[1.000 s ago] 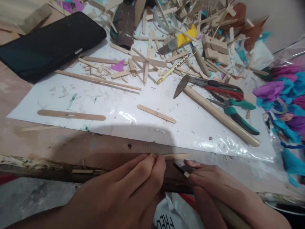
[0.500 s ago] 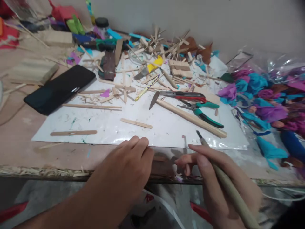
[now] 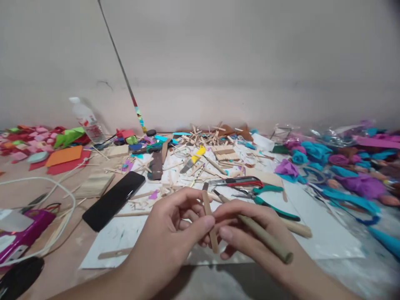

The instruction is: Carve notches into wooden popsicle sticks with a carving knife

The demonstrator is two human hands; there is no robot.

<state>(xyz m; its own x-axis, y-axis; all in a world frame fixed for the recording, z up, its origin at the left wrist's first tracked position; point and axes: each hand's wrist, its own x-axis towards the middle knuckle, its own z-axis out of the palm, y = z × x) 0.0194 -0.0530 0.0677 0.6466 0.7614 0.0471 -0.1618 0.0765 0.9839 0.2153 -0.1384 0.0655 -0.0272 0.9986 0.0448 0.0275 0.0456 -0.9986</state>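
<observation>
My left hand (image 3: 176,227) pinches a wooden craft stick (image 3: 213,237) between thumb and fingers, held tilted above the table. Close beside it, my right hand (image 3: 253,227) grips a small chisel (image 3: 265,239) with a round wooden handle, its dark narrow tip pointing up and left. The right fingertips are by the stick; whether they touch it is hard to tell. Below and around the hands lies a white sheet (image 3: 109,233), with another craft stick (image 3: 114,253) on it at the left. Behind my right hand the hammer's wooden handle (image 3: 298,228) partly shows.
Green-handled pliers (image 3: 275,208), a red utility knife (image 3: 243,182) and a yellow knife (image 3: 197,155) lie beyond the hands among wood scraps. A black phone (image 3: 114,200) and a magenta power strip (image 3: 28,233) are leftward. Crepe-paper flowers (image 3: 359,183) cover the right; a bottle (image 3: 87,121) stands behind.
My view has tilted up toward the wall. The left hand has risen from the table edge and now shows a craft stick in its fingers. My right hand has come over beside it, still holding the chisel.
</observation>
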